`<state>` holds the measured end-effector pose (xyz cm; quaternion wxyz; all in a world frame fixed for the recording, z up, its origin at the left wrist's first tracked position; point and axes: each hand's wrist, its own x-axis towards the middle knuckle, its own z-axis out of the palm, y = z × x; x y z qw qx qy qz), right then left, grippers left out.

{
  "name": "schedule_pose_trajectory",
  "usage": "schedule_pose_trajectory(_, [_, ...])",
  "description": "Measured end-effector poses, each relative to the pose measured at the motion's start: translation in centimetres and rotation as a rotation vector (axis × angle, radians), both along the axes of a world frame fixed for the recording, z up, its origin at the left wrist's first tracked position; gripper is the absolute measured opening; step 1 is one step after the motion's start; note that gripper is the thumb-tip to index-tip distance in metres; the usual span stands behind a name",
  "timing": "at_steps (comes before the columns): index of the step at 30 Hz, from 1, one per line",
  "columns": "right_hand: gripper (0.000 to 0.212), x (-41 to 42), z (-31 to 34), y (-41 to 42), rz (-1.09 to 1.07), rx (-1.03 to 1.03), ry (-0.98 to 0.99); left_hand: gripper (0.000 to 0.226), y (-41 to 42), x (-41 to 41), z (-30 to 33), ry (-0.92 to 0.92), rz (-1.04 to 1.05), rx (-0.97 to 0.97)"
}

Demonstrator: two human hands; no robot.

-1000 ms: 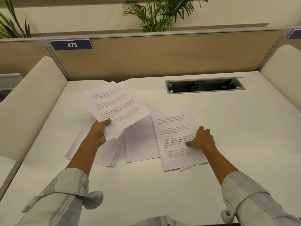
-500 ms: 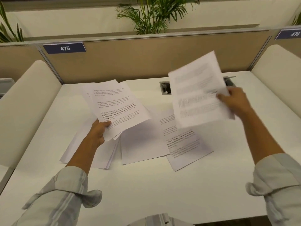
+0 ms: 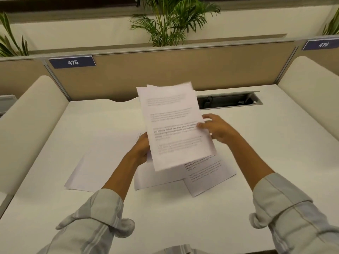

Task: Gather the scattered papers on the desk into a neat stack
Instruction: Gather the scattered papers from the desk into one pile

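A blank sheet [image 3: 102,162] is laid flat on the desk [image 3: 275,153], left of the left hand [image 3: 142,150]. The left hand is closed on the left edge of a bundle of papers [image 3: 174,125], held raised and tilted above the desk. The bundle's right edge is pinched by the right hand [image 3: 218,130], thumb on the printed face, fingers curled behind. Top edges of the bundle are uneven. Under both hands, another blank sheet [image 3: 156,178] and a printed sheet [image 3: 209,173] are left on the desk, overlapping. A cable slot [image 3: 229,101] is set in the desk beyond the right hand.
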<state>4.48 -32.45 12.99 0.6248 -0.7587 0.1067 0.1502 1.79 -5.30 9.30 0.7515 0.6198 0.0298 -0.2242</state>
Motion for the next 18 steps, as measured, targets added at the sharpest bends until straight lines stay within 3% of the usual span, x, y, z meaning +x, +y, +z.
schedule_pose_trajectory(2, [0.051,0.0,-1.5,0.2,0.027,-0.007,0.037,0.016,-0.5,-0.4,-0.4,0.066,-0.007,-0.065])
schedule_pose_trajectory(6, [0.053,-0.3,-3.8,0.2,-0.059,-0.011,-0.041,0.049,-0.7,-0.6,-2.2,0.097,0.135,-0.213])
schedule_pose_trajectory(8, [0.050,-0.4,-4.6,0.2,-0.064,-0.041,-0.097,0.055,-0.8,-0.8,-2.7,0.134,0.138,-0.280])
schedule_pose_trajectory(11, [0.042,-0.6,-5.4,0.3,-0.068,-0.081,-0.148,0.039,-0.9,-1.1,-3.5,0.137,0.086,-0.127])
schedule_pose_trajectory(13, [0.044,-0.8,-5.5,0.2,-0.068,-0.066,-0.152,0.040,-0.8,-1.2,-4.0,0.114,0.110,-0.007])
schedule_pose_trajectory(16, [0.039,-1.1,-5.8,-0.6,-0.095,-0.034,-0.105,0.044,0.1,-1.0,-4.0,0.138,0.214,-0.009])
schedule_pose_trajectory(18, [0.047,-1.6,-6.6,-1.6,-0.133,-0.204,-0.084,0.046,1.2,-0.7,-3.7,0.143,0.270,-0.018])
